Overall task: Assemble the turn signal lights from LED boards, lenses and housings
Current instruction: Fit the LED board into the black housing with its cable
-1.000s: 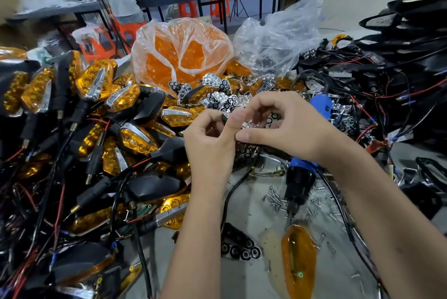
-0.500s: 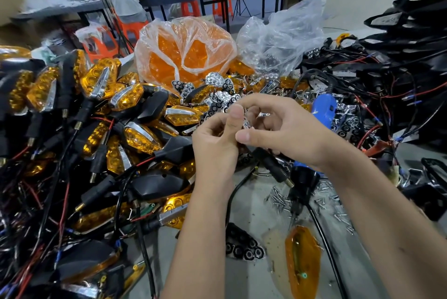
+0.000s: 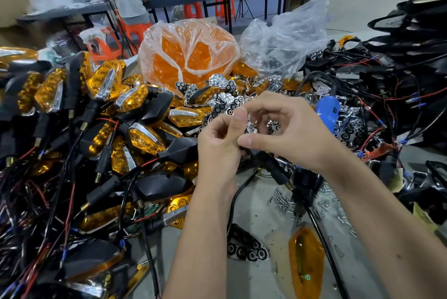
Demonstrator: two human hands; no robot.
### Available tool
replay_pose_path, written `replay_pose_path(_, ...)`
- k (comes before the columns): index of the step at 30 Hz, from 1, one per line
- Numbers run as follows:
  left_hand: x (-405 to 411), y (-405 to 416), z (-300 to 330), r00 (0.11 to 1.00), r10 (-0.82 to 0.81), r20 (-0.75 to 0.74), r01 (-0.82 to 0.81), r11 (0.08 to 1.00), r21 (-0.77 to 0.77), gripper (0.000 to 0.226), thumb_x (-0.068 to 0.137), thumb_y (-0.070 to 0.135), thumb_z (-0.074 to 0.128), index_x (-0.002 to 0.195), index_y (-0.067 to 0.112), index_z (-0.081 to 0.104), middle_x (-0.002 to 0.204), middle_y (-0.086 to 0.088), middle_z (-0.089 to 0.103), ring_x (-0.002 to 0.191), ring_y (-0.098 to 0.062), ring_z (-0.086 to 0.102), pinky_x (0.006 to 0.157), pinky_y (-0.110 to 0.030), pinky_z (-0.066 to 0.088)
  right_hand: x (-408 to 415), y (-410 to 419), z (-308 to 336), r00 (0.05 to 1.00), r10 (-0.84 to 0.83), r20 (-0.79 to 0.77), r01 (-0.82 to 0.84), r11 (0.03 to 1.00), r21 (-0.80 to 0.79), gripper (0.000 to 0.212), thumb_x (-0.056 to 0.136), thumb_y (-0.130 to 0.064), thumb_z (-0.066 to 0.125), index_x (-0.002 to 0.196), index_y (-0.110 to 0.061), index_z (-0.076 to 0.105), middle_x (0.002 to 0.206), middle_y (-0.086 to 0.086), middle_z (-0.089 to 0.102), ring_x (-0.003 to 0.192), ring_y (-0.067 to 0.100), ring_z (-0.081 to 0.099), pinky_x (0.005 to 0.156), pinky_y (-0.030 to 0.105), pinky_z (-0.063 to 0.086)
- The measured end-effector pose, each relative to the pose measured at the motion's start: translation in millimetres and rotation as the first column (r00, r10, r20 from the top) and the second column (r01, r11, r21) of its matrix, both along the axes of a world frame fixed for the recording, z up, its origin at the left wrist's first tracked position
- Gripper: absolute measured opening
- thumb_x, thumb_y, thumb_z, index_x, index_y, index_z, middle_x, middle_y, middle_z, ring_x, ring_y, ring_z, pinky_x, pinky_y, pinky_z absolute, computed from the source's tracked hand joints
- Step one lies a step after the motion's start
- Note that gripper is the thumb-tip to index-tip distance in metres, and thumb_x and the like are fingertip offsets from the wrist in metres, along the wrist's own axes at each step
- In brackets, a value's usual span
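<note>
Fitting a chrome reflector piece into a black housing, held up between both hands.

The left hand (image 3: 219, 146) grips the black housing (image 3: 266, 160) from below to steady it, while the right hand (image 3: 287, 134) pinches the reflector piece (image 3: 251, 127) above, seemingly aligning it. The loose amber lens (image 3: 306, 260) and screws (image 3: 283, 199) lie near on the table (image 3: 261, 284), likely kept within reach.

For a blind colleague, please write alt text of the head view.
Both hands, left and right, hold a black housing with a chrome reflector above the table. An amber lens and screws lie below.
</note>
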State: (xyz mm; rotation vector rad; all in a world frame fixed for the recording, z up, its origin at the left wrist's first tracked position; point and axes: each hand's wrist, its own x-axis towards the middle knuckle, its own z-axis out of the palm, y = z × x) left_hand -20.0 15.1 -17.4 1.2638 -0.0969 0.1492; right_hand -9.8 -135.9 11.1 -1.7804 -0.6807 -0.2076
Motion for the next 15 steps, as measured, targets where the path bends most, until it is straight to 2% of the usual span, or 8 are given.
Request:
replay_pose_path(2,-1,0,0,1.000,-0.023,0.002,0.023,1.000,-0.001,0.077,0.077,0.066,0.078,0.092,-0.007,0.061,0.077,-0.013,0.058,0.071,-0.026,0.054,0.059,-0.033,0.047,-1,0,0,1.000,-0.004,0.005,0.004,1.000,0.027,0.031,0.076,-0.023,0.091,0.105,-0.023,0.078,0.097,0.006,0.065,0.072,0.018,0.057,0.067,0.019,0.048)
replay_pose_path(6,-1,0,-2,0.999,-0.041,0.013,0.041,0.999,0.033,0.077,0.078,0.061,0.071,0.100,-0.011,0.060,0.083,-0.017,0.058,0.078,-0.029,0.053,0.066,-0.043,0.046,-1,-2,-2,1.000,0.001,-0.012,0.000,0.997,0.076,0.030,0.074,-0.021,0.092,0.101,-0.020,0.078,0.099,0.006,0.069,0.075,0.018,0.061,0.066,0.019,0.050)
replay_pose_path(9,0,2,-3,1.000,-0.019,0.009,0.018,0.999,0.044,0.077,0.077,0.064,0.072,0.099,-0.009,0.061,0.077,-0.012,0.056,0.069,-0.025,0.051,0.057,-0.033,0.043,-1,-1,-3,1.000,-0.006,-0.011,0.006,0.997,0.077,0.028,0.076,-0.024,0.093,0.100,-0.023,0.079,0.098,0.000,0.070,0.072,0.023,0.062,0.067,0.020,0.051)
replay_pose_path(11,0,3,-3,1.000,-0.018,-0.005,0.018,0.999,0.045,0.075,0.078,0.064,0.073,0.098,-0.007,0.062,0.081,-0.013,0.059,0.072,-0.025,0.053,0.060,-0.034,0.044,0,0,-5,1.000,-0.007,-0.012,0.008,0.997,0.073,0.030,0.075,-0.031,0.092,0.100,-0.023,0.078,0.097,-0.003,0.071,0.072,0.022,0.062,0.067,0.021,0.051)
replay_pose_path(13,1,6,-5,0.999,-0.040,-0.018,0.041,0.997,0.059,0.067,0.082,0.063,0.076,0.091,-0.002,0.065,0.080,-0.012,0.063,0.072,-0.023,0.060,0.063,-0.033,0.048,1,-1,-6,0.999,-0.026,-0.031,0.029,0.994,0.106,0.032,0.075,-0.034,0.090,0.101,-0.021,0.077,0.095,-0.001,0.071,0.074,0.021,0.060,0.067,0.023,0.051)
replay_pose_path(15,4,11,-7,0.998,-0.056,-0.027,0.058,0.996,0.071,0.045,0.086,0.056,0.078,0.080,0.013,0.068,0.070,-0.001,0.065,0.061,-0.011,0.061,0.055,-0.022,0.049,3,-6,-7,0.996,-0.048,-0.069,0.061,0.979,0.193,0.031,0.080,-0.029,0.088,0.105,-0.017,0.075,0.097,0.006,0.073,0.081,0.022,0.063,0.069,0.024,0.054)
